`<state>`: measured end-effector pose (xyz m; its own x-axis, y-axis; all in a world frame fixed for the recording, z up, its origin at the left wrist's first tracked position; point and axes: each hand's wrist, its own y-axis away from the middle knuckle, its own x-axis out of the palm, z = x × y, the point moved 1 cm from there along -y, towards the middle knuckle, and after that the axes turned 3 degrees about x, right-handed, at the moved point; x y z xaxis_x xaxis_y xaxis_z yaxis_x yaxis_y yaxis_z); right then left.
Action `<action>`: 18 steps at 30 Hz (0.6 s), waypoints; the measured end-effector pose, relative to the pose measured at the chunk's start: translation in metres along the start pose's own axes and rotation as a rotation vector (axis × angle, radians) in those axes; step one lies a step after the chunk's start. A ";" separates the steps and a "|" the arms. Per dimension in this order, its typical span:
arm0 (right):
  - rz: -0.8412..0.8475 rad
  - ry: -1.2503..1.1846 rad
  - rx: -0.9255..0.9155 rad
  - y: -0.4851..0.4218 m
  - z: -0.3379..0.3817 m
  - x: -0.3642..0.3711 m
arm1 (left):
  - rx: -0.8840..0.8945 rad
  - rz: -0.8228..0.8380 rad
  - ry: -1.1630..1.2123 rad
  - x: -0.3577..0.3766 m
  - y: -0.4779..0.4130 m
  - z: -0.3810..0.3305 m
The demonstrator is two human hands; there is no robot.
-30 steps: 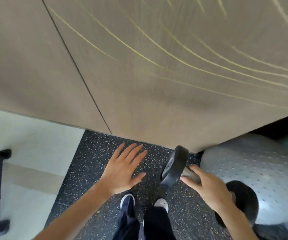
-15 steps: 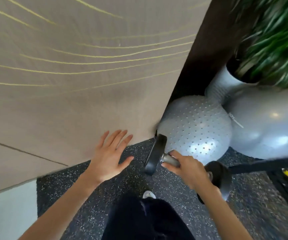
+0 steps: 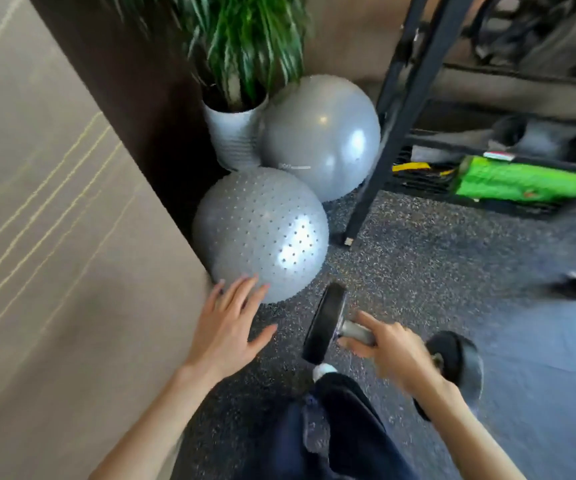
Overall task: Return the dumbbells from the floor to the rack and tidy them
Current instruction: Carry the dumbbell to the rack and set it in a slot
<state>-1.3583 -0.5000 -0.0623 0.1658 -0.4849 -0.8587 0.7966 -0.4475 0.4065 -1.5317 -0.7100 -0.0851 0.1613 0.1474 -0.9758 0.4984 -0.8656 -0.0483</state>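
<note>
Above speckled rubber floor (image 3: 418,258), right hand (image 3: 392,355) grips round-ended dumbbell (image 3: 324,323); left hand (image 3: 226,327) splayed.

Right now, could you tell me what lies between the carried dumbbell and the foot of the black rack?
In the head view, only bare speckled floor lies between the dumbbell in the right hand and the rack foot.
</note>
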 end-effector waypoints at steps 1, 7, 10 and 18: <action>-0.027 -0.016 0.057 0.013 -0.004 0.005 | 0.058 0.013 0.008 0.002 -0.007 -0.002; -0.171 -0.238 0.375 0.087 -0.036 0.035 | 0.453 0.086 0.041 0.014 -0.051 -0.058; -0.257 -0.266 0.533 0.124 -0.056 0.045 | 0.613 0.155 0.049 0.022 -0.068 -0.100; -0.371 -0.419 0.898 0.236 -0.124 0.082 | 1.008 0.227 0.020 0.051 -0.081 -0.239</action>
<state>-1.0840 -0.5521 -0.0758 -0.3502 -0.3480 -0.8696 0.0053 -0.9292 0.3696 -1.3603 -0.5177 -0.0805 0.1810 -0.0694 -0.9810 -0.4892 -0.8717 -0.0285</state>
